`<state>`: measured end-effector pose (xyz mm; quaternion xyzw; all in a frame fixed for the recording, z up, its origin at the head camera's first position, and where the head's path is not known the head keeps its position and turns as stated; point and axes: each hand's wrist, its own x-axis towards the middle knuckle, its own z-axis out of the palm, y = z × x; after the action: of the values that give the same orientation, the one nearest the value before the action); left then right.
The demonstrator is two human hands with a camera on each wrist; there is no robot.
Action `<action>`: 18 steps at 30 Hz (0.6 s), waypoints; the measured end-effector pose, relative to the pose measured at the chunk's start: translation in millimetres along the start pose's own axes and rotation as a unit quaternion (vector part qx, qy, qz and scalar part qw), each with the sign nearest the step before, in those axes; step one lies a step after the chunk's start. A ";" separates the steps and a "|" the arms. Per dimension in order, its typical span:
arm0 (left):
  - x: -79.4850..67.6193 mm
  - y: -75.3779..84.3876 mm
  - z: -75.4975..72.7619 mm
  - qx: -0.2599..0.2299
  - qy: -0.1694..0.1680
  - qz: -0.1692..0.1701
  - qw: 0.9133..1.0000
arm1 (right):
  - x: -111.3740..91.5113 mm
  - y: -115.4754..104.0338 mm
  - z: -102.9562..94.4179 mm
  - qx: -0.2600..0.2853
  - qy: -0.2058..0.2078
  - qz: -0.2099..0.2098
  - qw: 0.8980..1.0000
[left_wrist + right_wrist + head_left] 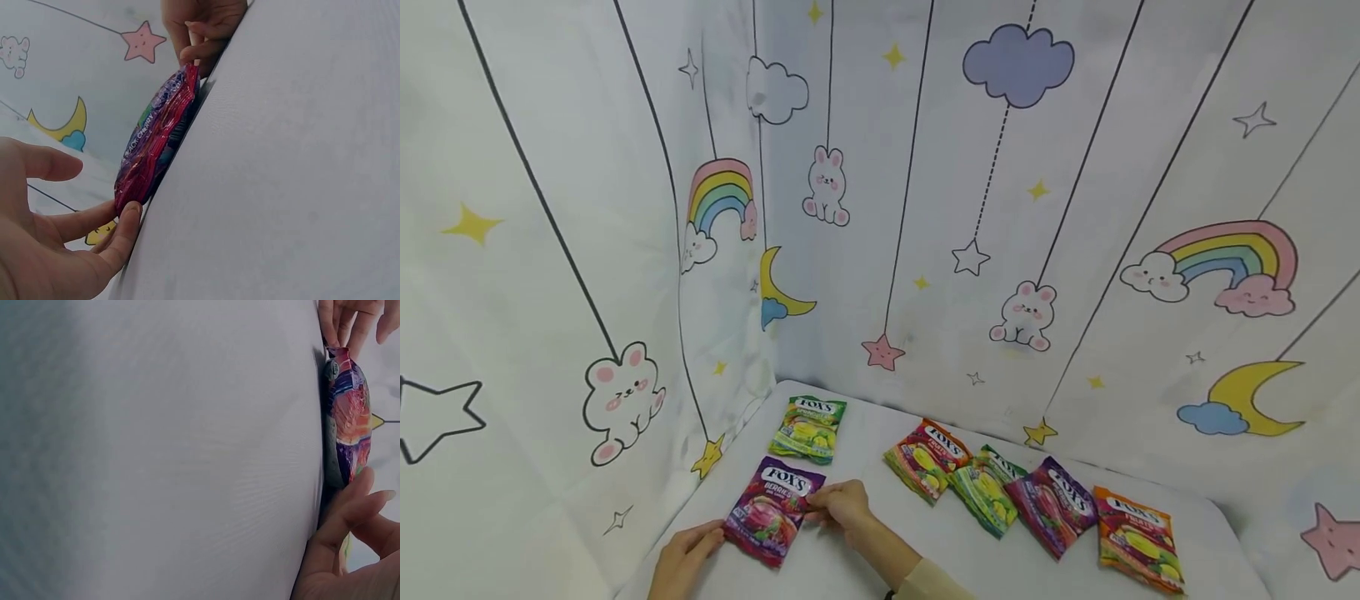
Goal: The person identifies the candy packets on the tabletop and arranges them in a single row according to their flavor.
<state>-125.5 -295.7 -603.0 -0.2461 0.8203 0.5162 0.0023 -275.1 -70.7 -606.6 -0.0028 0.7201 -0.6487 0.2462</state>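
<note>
A purple FOX'S berries candy bag point(773, 512) lies face up on the white table at the left, between both hands. My left hand point(687, 557) touches its lower left edge with extended fingertips. In the left wrist view, the thumb of the left hand point(59, 231) stands apart from the bag point(153, 140). From the other side, my right hand point(844, 507) pinches the bag's right edge with bent fingers. The right wrist view shows the right hand point(353, 540) at one end of the bag point(350, 419) and left fingers at the other. Part of the right grip is hidden.
A green FOX'S bag point(808, 429) lies just behind the purple one. To the right, an orange bag point(928, 460), another green bag point(988, 490), a second purple bag point(1055, 506) and another orange bag point(1140, 539) form a row. Patterned white fabric walls point(880, 275) border the table.
</note>
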 end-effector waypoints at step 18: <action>6.8 1.3 -3.7 0.077 -0.044 0.033 0.996 | -12.0 3.6 -12.7 0.010 0.000 -0.047 0.999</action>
<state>-131.1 -301.1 -602.0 -0.1947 0.8644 0.4618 0.0400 -267.9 -54.4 -605.3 -0.0343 0.7129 -0.6666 0.2151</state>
